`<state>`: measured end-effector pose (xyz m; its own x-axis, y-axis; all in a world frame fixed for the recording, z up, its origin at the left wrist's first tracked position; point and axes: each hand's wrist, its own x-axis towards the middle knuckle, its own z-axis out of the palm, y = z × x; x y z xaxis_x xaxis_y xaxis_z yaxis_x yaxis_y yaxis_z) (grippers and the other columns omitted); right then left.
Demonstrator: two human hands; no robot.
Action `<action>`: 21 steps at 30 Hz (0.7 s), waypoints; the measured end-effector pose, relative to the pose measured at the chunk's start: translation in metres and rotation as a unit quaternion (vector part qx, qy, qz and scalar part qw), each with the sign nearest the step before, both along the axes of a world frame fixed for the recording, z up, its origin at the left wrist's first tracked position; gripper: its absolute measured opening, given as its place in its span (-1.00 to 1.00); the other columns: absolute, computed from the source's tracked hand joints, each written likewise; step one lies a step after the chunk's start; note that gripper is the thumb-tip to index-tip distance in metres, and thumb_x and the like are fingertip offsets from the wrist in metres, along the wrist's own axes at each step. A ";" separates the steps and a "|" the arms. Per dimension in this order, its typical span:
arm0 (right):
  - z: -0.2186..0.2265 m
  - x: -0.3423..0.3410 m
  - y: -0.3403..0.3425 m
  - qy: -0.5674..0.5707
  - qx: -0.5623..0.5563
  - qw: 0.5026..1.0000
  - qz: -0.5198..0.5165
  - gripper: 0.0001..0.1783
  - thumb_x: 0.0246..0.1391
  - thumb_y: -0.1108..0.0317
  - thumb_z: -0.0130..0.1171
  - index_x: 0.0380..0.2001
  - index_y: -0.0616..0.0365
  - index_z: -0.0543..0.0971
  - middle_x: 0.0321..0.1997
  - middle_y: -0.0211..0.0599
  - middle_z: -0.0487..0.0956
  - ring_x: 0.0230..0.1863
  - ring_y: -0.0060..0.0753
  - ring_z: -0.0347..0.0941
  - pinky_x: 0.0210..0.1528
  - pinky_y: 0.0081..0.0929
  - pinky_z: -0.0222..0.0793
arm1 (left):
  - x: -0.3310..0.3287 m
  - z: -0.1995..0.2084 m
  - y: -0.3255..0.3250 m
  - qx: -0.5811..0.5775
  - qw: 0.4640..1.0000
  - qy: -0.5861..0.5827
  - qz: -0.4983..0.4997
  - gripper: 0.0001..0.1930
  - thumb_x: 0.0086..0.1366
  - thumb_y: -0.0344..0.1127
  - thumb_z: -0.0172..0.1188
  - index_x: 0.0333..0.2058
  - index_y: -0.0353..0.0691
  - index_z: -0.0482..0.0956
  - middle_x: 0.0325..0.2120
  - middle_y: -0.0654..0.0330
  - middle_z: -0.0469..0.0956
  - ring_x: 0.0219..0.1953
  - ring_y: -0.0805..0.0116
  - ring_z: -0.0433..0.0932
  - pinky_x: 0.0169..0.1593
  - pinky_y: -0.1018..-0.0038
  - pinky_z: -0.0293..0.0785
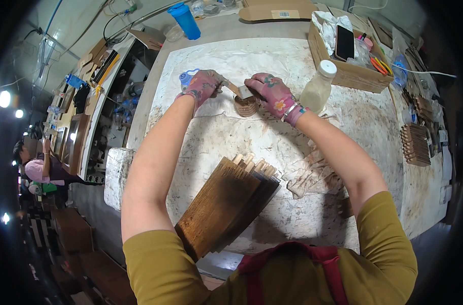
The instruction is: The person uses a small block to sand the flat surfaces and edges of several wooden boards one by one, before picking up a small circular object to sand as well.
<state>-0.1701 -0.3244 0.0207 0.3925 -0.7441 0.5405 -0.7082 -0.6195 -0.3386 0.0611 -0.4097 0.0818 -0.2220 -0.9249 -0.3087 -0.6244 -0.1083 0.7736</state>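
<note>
My left hand [203,85], in a pink flowered glove, is closed on the wooden handle of a flat brush [234,89]. The brush's pale metal band tilts over the mouth of a small round brown pot [246,108]. Close against the band and the pot's right side, my right hand [273,93] wears a matching glove. Its fingers are bent inward, and what they grip is hidden. A blue plastic piece with a loop [186,79] shows just behind my left hand. Right of my right hand stands a clear bottle with a white cap [318,87].
Nearer me leans a stack of dark-stained wooden boards [219,201] with pale pegs at the far ends. A crumpled stained cloth [315,175] lies right of them. A cardboard box [361,72] holds a phone and wrappers. A blue cup [184,20] stands far left. Another person [41,165] works left.
</note>
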 end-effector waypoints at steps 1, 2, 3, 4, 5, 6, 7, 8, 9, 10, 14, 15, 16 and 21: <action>0.000 -0.002 0.001 0.002 0.007 1.000 -0.014 -0.49 -0.02 0.49 0.23 0.07 0.04 0.50 0.05 -0.16 0.52 0.09 -0.01 0.46 0.10 -0.20 0.43 | 0.001 0.001 0.000 0.007 1.000 -0.005 -0.002 -0.83 0.39 -0.35 0.11 -0.38 -0.21 0.62 -0.56 0.31 0.55 -0.55 0.56 0.49 -0.48 0.58 0.46; 0.000 -0.003 0.001 0.004 0.014 1.000 -0.028 -0.50 -0.03 0.48 0.23 0.06 0.04 0.50 0.03 -0.18 0.52 0.09 -0.03 0.46 0.09 -0.19 0.43 | 0.002 0.000 0.000 0.010 1.000 0.009 0.004 -0.83 0.39 -0.35 0.12 -0.38 -0.21 0.62 -0.56 0.31 0.55 -0.56 0.55 0.49 -0.49 0.58 0.46; 0.000 -0.003 0.002 0.002 0.012 1.000 -0.018 -0.50 -0.04 0.48 0.22 0.06 0.04 0.50 0.03 -0.18 0.52 0.09 -0.03 0.46 0.09 -0.19 0.43 | 0.003 -0.002 0.000 0.013 1.000 0.023 0.011 -0.83 0.39 -0.34 0.12 -0.39 -0.21 0.61 -0.57 0.31 0.55 -0.57 0.54 0.49 -0.50 0.58 0.46; -0.001 -0.002 0.004 -0.001 0.012 1.000 -0.008 -0.50 -0.04 0.49 0.22 0.06 0.04 0.50 0.03 -0.18 0.52 0.09 -0.03 0.46 0.10 -0.19 0.43 | 0.004 -0.005 0.000 0.016 0.999 0.037 0.019 -0.82 0.39 -0.33 0.12 -0.39 -0.22 0.61 -0.57 0.31 0.55 -0.58 0.53 0.49 -0.50 0.58 0.45; 0.000 -0.001 0.005 -0.003 0.011 1.000 0.002 -0.49 -0.04 0.49 0.21 0.06 0.04 0.51 0.03 -0.18 0.52 0.09 -0.03 0.46 0.10 -0.19 0.43 | 0.006 -0.007 -0.001 0.015 0.999 0.027 0.016 -0.82 0.39 -0.33 0.13 -0.39 -0.22 0.61 -0.57 0.30 0.54 -0.57 0.53 0.49 -0.50 0.58 0.45; -0.001 0.000 0.003 0.012 0.031 0.999 0.000 -0.51 0.00 0.46 0.21 0.08 0.04 0.50 0.03 -0.19 0.52 0.10 -0.02 0.45 0.10 -0.20 0.43 | 0.007 -0.008 -0.003 0.014 1.000 0.016 0.013 -0.82 0.39 -0.33 0.13 -0.39 -0.23 0.61 -0.57 0.30 0.54 -0.57 0.52 0.50 -0.50 0.58 0.45; -0.003 -0.001 0.003 0.004 0.064 0.998 -0.024 -0.51 0.02 0.44 0.21 0.09 0.03 0.50 0.04 -0.19 0.51 0.10 -0.01 0.45 0.11 -0.20 0.43 | 0.006 -0.007 -0.004 0.013 1.000 0.006 0.008 -0.82 0.39 -0.32 0.14 -0.39 -0.23 0.60 -0.57 0.30 0.54 -0.57 0.52 0.50 -0.50 0.57 0.46; -0.005 -0.002 0.004 -0.004 0.097 0.994 -0.048 -0.52 0.04 0.42 0.21 0.09 0.03 0.50 0.05 -0.19 0.51 0.10 0.00 0.44 0.12 -0.20 0.42 | 0.004 -0.006 -0.002 0.005 1.000 0.015 0.016 -0.82 0.39 -0.32 0.14 -0.40 -0.24 0.61 -0.57 0.29 0.55 -0.56 0.51 0.51 -0.50 0.57 0.45; -0.007 -0.003 0.005 -0.012 0.129 0.989 -0.072 -0.52 0.06 0.39 0.21 0.10 0.02 0.49 0.06 -0.19 0.50 0.11 0.01 0.44 0.12 -0.21 0.42 | 0.002 -0.006 0.000 -0.002 0.999 0.023 0.025 -0.82 0.39 -0.32 0.15 -0.40 -0.25 0.61 -0.57 0.29 0.55 -0.56 0.51 0.51 -0.49 0.57 0.45; -0.006 -0.003 0.005 -0.054 0.169 0.980 -0.091 -0.59 0.14 0.30 0.20 0.07 0.10 0.52 -0.04 -0.19 0.57 0.02 -0.07 0.52 0.08 -0.27 0.45 | 0.000 -0.003 0.003 -0.009 0.999 0.031 0.035 -0.81 0.38 -0.31 0.16 -0.40 -0.26 0.61 -0.57 0.28 0.56 -0.55 0.50 0.52 -0.49 0.58 0.45; 0.000 -0.010 0.004 -0.409 0.494 0.764 -0.075 -0.68 0.26 0.20 0.11 -0.09 0.19 0.60 -0.41 -0.33 0.62 -0.53 -0.49 0.54 -0.51 -0.51 0.45 | -0.004 0.004 0.016 -0.117 0.992 -0.045 -0.013 -0.80 0.35 -0.27 0.18 -0.36 -0.29 0.63 -0.55 0.23 0.60 -0.51 0.49 0.57 -0.39 0.55 0.48; -0.001 -0.011 0.006 -0.441 0.517 0.731 -0.066 -0.69 0.26 0.19 0.10 -0.09 0.16 0.60 -0.41 -0.34 0.61 -0.57 -0.51 0.52 -0.55 -0.53 0.42 | -0.004 0.004 0.020 -0.140 0.987 -0.071 -0.024 -0.79 0.35 -0.25 0.18 -0.34 -0.28 0.64 -0.54 0.23 0.60 -0.50 0.49 0.58 -0.37 0.53 0.48; 0.001 -0.011 0.009 -0.473 0.536 0.697 -0.055 -0.70 0.27 0.18 0.09 -0.10 0.14 0.61 -0.42 -0.35 0.61 -0.61 -0.52 0.50 -0.60 -0.55 0.38 | -0.007 0.009 0.026 -0.164 0.981 -0.098 -0.037 -0.78 0.34 -0.24 0.18 -0.33 -0.28 0.65 -0.54 0.22 0.61 -0.50 0.49 0.59 -0.35 0.52 0.48; -0.012 -0.017 0.005 -0.509 0.531 0.677 -0.016 -0.69 0.26 0.13 0.10 -0.12 0.11 0.61 -0.44 -0.36 0.60 -0.58 -0.54 0.47 -0.57 -0.53 0.39 | -0.023 0.013 0.042 -0.257 0.940 -0.188 -0.124 -0.71 0.35 -0.10 0.14 -0.26 -0.21 0.67 -0.44 0.08 0.66 -0.38 0.22 0.63 -0.22 0.36 0.50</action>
